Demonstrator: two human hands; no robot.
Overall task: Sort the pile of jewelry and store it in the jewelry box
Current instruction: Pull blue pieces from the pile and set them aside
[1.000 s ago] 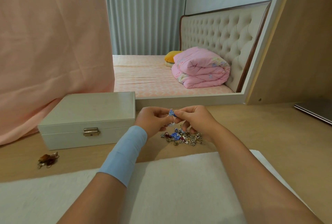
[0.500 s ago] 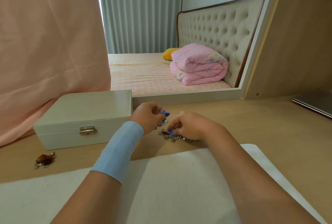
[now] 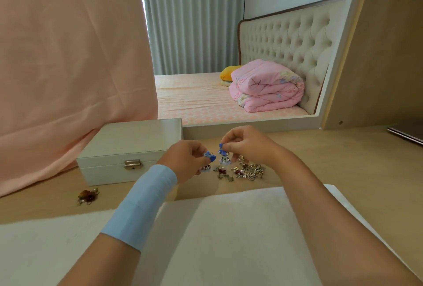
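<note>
On the bench (image 3: 343, 159), the white jewelry box (image 3: 128, 146) sits latched shut just beyond the left hand (image 3: 185, 162), and the pile of jewelry (image 3: 247, 170) lies below the right hand (image 3: 247, 146), which has lifted out of it since half a second ago. Curled fingers (image 3: 230, 148) now pinch the left blue piece (image 3: 210, 155) in one hand and the right blue piece (image 3: 221, 149) in the other, near each other above the bench. It looks like a matched pair, with storing not yet begun.

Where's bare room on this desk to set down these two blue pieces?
Bare wood right of the jewelry pile, the strip between the jewelry box and the white cloth, or the cloth itself. Crowded at the pile.
</note>
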